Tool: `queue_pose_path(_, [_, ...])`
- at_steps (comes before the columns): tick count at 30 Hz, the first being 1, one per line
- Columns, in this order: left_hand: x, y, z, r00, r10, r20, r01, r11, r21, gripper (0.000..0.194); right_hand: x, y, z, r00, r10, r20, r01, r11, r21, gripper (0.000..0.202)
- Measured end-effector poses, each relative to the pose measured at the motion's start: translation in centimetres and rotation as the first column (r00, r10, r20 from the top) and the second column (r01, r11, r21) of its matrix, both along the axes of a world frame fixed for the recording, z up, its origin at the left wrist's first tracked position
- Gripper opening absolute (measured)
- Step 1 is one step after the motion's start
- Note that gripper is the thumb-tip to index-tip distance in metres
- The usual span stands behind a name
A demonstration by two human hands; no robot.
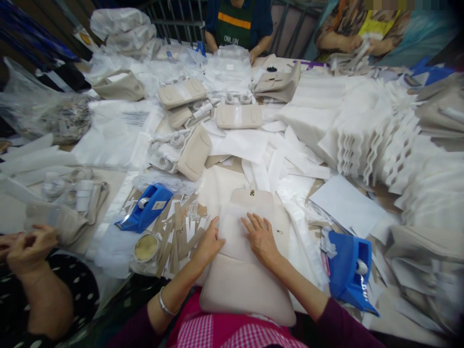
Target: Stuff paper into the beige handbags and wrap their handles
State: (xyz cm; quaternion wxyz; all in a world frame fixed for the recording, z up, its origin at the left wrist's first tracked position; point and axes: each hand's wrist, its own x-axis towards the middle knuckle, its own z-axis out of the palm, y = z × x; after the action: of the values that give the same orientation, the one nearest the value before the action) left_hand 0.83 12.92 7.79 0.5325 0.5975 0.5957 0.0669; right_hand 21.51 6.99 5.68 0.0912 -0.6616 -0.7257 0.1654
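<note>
In front of me lies a beige handbag point(250, 290), its flap point(253, 197) spread away from me with a small gold clasp point(252, 192) near the far edge. A thin white foam sheet point(235, 237) covers the middle of the bag. My right hand point(259, 238) rests on this sheet with its fingers spread, holding nothing. At the sheet's left edge is my left hand point(210, 244), thumb and fingers apart. Whether the left fingertips press on the sheet or only hover beside it, I cannot tell.
Blue tape dispensers stand left point(147, 208) and right point(348, 270). Paper strips point(177, 232) and a round tin point(146, 247) lie at left. Wrapped beige bags point(239, 116) sit ahead; stacked foam sheets point(373, 130) fill the right. A co-worker's hands point(31, 246) are at far left; others work opposite.
</note>
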Motion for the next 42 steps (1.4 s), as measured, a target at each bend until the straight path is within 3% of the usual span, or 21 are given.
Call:
queue_pose_path(2, [0.2,-0.2,1.3,0.987,-0.083,-0.135,0.085,0.996,0.010,0.080,0.3,-0.6,-0.7,1.000,-0.005,0.022,0.006,0.999,-0.037,0.046])
queue_pose_path(4, [0.8,-0.2,3.1,0.926,-0.152,-0.346,0.207,0.970,0.127,0.078,0.6,-0.6,-0.9,0.999,-0.017,0.036,0.020,0.997,-0.070,0.046])
queue_pose_path(6, [1.9,0.1,4.6,0.825,-0.166,-0.540,0.372,0.879,0.299,0.071,0.6,-0.5,-1.0,0.999,-0.020,0.041,0.024,0.995,-0.095,0.047])
queue_pose_path(8, [3.6,0.7,5.2,0.753,-0.224,-0.618,0.545,0.738,0.397,0.063,0.5,-0.5,-0.9,0.999,-0.023,0.046,0.028,0.993,-0.111,0.047])
queue_pose_path(11, [6.0,2.0,3.8,0.684,-0.477,-0.552,0.722,0.552,0.417,0.054,0.2,-0.7,-1.0,0.998,-0.030,0.058,0.037,0.991,-0.125,0.048])
queue_pose_path(13, [7.0,2.8,1.8,0.645,-0.556,-0.524,0.763,0.504,0.405,0.039,0.0,-0.8,-1.2,0.997,-0.027,0.068,0.036,0.989,-0.140,0.048])
queue_pose_path(17, [7.2,3.5,-2.0,0.627,-0.527,-0.574,0.770,0.531,0.353,0.017,0.0,-0.5,-1.3,0.993,-0.029,0.114,0.052,0.977,-0.208,0.046])
queue_pose_path(20, [6.5,3.3,-3.2,0.622,-0.530,-0.577,0.775,0.526,0.351,0.018,0.2,0.2,-1.0,0.986,-0.040,0.160,0.081,0.963,-0.258,0.047])
queue_pose_path(27, [6.0,3.4,-3.6,0.615,-0.558,-0.558,0.784,0.508,0.356,0.028,1.8,2.0,-1.0,0.986,0.032,0.166,0.019,0.954,-0.298,0.024])
queue_pose_path(33, [6.1,3.7,-3.6,0.604,-0.587,-0.539,0.793,0.506,0.339,0.039,2.8,2.0,-1.5,0.980,0.079,0.181,-0.018,0.948,-0.318,0.028])
queue_pose_path(42, [5.5,3.7,-3.3,0.620,-0.593,-0.514,0.779,0.545,0.311,0.049,3.3,1.7,-1.5,0.984,0.035,0.174,0.029,0.935,-0.354,0.031])
